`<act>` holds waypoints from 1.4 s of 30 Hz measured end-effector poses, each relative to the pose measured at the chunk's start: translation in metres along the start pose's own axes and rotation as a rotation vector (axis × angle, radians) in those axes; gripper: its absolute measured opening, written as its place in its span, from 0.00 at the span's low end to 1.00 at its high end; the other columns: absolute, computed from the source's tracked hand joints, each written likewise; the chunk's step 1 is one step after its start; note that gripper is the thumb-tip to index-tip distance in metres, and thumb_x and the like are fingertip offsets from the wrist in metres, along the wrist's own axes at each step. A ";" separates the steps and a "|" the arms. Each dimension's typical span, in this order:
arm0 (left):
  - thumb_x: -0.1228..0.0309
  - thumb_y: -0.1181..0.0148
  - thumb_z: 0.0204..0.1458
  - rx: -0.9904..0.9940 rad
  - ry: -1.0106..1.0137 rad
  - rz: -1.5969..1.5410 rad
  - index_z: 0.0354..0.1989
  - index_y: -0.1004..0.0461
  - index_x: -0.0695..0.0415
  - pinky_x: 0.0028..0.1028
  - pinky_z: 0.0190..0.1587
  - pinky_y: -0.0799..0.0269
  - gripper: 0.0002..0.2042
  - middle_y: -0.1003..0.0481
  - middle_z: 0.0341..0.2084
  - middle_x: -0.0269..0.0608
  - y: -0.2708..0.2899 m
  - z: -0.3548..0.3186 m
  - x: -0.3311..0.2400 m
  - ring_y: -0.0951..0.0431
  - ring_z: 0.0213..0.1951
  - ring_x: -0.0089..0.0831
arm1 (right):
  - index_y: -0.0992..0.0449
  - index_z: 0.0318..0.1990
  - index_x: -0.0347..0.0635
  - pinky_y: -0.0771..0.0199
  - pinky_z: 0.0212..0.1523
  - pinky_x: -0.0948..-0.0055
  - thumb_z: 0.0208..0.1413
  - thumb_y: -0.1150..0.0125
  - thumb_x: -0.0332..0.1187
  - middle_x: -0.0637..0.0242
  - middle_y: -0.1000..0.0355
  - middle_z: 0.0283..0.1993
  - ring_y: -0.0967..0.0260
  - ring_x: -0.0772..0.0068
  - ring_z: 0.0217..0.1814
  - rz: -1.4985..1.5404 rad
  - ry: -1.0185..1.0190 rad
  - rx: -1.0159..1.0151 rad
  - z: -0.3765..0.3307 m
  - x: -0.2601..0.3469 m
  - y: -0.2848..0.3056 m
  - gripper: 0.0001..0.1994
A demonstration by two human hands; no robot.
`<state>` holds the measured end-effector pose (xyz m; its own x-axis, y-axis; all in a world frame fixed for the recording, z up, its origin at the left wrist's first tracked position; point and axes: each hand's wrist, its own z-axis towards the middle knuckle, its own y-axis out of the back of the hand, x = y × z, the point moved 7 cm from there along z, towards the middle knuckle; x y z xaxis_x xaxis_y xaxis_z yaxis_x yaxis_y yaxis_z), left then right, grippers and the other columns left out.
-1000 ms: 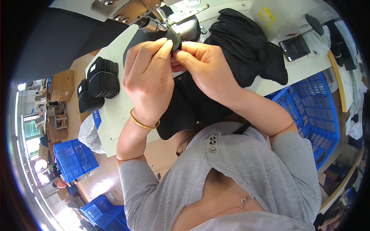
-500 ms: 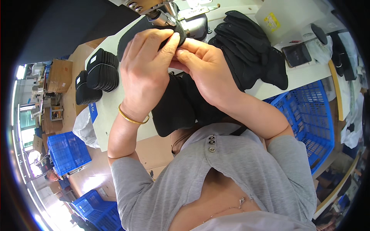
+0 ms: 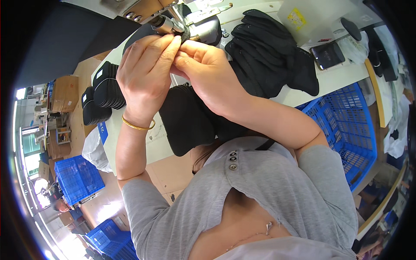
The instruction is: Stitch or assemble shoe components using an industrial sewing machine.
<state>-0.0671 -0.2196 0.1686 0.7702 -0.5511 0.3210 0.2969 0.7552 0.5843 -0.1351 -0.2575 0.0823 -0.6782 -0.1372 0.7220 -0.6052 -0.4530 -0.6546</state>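
Note:
Under the sewing machine head [image 3: 152, 13] lies a black fabric piece [image 3: 186, 33], with its edge pinched between my fingertips. My left hand [image 3: 146, 71] is closed on the piece, thumb against the fingers, knuckles up. Close beside it, my right hand [image 3: 212, 71] pinches the same edge with thumb and forefinger. My hands hide most of the piece and where the needle meets it. Below my wrists, a stack of black fabric pieces [image 3: 186, 123] overhangs the table's near edge.
Loose black pieces [image 3: 268, 56] are heaped right of the machine, near a phone [image 3: 328, 55] and a translucent bin [image 3: 305, 19]. Tied black bundles [image 3: 108, 86] stand at the table's left. A blue crate [image 3: 346, 125] sits at right; another blue crate [image 3: 79, 178] is at left.
Both hands have shifted slightly left and away from me, still pinching the black fabric piece at the machine. The whole view has also shifted a little.

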 end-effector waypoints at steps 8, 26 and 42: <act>0.79 0.38 0.32 -0.032 -0.015 0.004 0.35 0.18 0.61 0.30 0.40 0.23 0.16 0.22 0.31 0.36 -0.001 0.002 -0.004 0.20 0.37 0.33 | 0.26 0.51 0.30 0.27 0.54 0.78 0.67 0.52 0.24 0.67 0.26 0.47 0.29 0.81 0.49 -0.127 -0.028 -0.030 0.001 0.000 0.003 0.10; 0.78 0.39 0.32 -0.001 0.126 0.014 0.25 0.27 0.59 0.31 0.31 0.27 0.08 0.30 0.23 0.36 -0.006 0.010 -0.012 0.27 0.29 0.33 | 0.23 0.46 0.31 0.29 0.47 0.81 0.64 0.53 0.23 0.69 0.25 0.41 0.30 0.84 0.43 -0.102 -0.089 -0.013 -0.009 0.017 0.006 0.11; 0.81 0.40 0.39 0.144 0.303 0.205 0.42 0.21 0.58 0.31 0.35 0.29 0.18 0.27 0.36 0.37 -0.003 -0.021 -0.001 0.25 0.36 0.35 | 0.27 0.58 0.31 0.27 0.58 0.76 0.68 0.51 0.29 0.60 0.24 0.53 0.25 0.74 0.52 -0.313 -0.124 -0.007 -0.013 0.023 0.017 0.16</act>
<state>-0.0573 -0.2137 0.1503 0.9434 -0.2483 0.2200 0.0540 0.7692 0.6367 -0.1664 -0.2569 0.0852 -0.4036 -0.0988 0.9096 -0.7792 -0.4840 -0.3983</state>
